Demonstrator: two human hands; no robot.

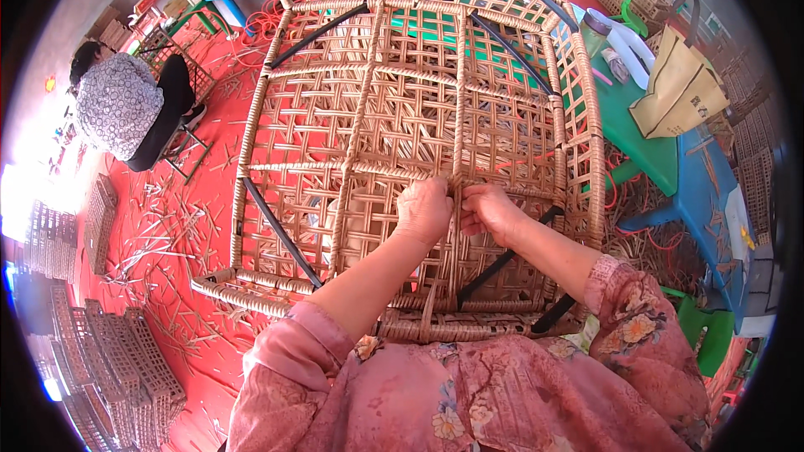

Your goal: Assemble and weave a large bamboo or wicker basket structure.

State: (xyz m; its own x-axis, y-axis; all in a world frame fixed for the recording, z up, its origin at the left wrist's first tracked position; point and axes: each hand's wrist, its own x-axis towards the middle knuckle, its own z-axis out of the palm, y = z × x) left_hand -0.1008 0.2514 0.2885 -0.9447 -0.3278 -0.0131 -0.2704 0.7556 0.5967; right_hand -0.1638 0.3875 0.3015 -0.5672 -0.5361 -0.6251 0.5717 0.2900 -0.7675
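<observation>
In front of me lies a large woven wicker frame (pixel 402 125), tan, with an openwork lattice, wrapped ribs and several black corner braces. My left hand (pixel 425 208) is closed at the crossing of two wrapped ribs, fingers curled round a wicker strip. Just right of it, on the other side of the lengthwise rib (pixel 460 109), my right hand (pixel 490 211) is closed too, its fingers partly tucked behind the rib; what they hold is hidden. Loose strips (pixel 429 305) hang from below my left hand toward the frame's near edge.
Cut strips litter the red floor (pixel 226 130) at left. A person (pixel 121 105) sits there beside another woven piece. Stacked wicker baskets (pixel 117 368) stand at lower left. At right, a green table (pixel 649 146) bears a tan bag (pixel 680 88) and a jar (pixel 595 32); a blue stool (pixel 708 201) stands nearer.
</observation>
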